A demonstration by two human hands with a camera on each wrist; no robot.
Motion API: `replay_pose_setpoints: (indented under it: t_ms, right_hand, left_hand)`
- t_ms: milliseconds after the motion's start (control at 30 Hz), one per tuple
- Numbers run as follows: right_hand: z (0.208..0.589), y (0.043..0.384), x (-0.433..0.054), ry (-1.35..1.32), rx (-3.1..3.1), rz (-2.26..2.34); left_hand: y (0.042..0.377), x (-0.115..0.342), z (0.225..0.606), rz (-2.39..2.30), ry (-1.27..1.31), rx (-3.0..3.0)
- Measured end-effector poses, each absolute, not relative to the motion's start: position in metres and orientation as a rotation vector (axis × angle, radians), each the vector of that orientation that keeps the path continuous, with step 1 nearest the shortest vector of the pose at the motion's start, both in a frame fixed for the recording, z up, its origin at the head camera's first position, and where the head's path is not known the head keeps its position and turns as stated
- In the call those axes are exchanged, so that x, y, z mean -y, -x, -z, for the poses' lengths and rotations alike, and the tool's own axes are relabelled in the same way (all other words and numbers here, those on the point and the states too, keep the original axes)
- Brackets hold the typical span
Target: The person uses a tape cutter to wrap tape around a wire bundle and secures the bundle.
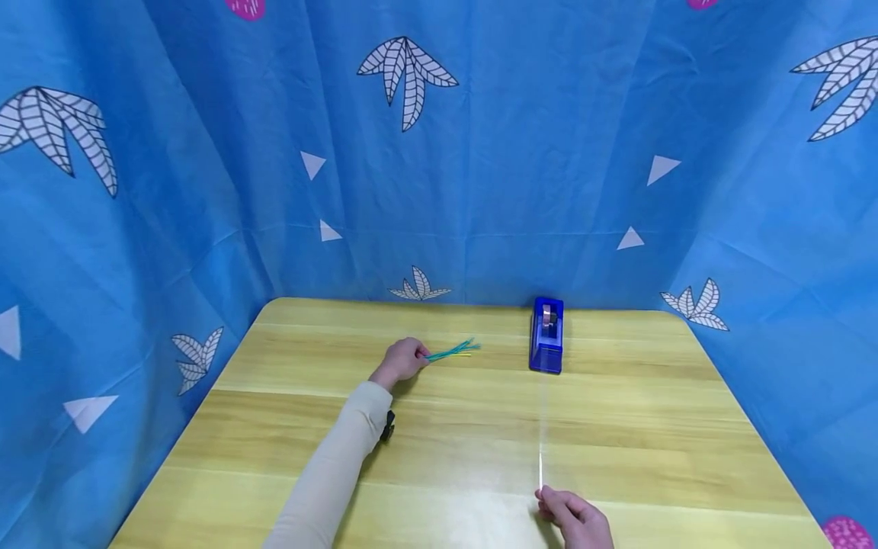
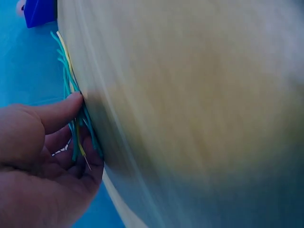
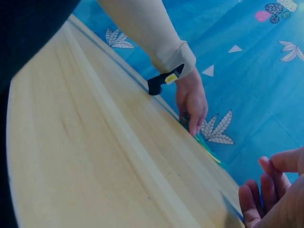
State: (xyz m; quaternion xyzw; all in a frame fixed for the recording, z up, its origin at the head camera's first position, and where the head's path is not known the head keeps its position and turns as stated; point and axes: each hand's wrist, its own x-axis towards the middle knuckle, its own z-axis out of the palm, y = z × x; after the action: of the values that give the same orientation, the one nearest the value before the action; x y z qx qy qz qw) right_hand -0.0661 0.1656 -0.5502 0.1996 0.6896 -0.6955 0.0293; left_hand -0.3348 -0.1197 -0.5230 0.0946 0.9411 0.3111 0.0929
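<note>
My left hand (image 1: 403, 359) is over the far part of the table, pinching a small bundle of green and yellow wires (image 1: 453, 351) between thumb and fingers. In the left wrist view, one yellow wire (image 2: 81, 147) shows a bare metal tip below the thumb. Farther right stands a blue tape dispenser (image 1: 546, 357) with a roll in it. From it a strip of clear tape (image 1: 543, 427) runs toward the near edge, where my right hand (image 1: 579, 520) pinches its end. That tape is too faint to make out in the right wrist view, beside the fingers (image 3: 268, 192).
The light wooden table (image 1: 466, 442) has rounded far corners. A blue patterned curtain (image 1: 466, 152) hangs close behind it and along both sides. A black wrist camera (image 1: 388, 425) sits at the left sleeve. Tiny dark bits lie on the tabletop in the right wrist view.
</note>
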Motion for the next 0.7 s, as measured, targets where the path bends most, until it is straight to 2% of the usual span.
replay_pose_setpoints:
  t_ms: [233, 700]
  right_hand:
    - [0.551, 0.068, -0.164, -0.613, -2.143, 2.135]
    - [0.553, 0.067, -0.163, -0.587, -2.131, 2.172]
  left_hand:
    - [0.338, 0.124, 0.523, -0.819, -0.383, -2.822]
    - [0.333, 0.128, 0.512, -0.814, -0.408, -2.771]
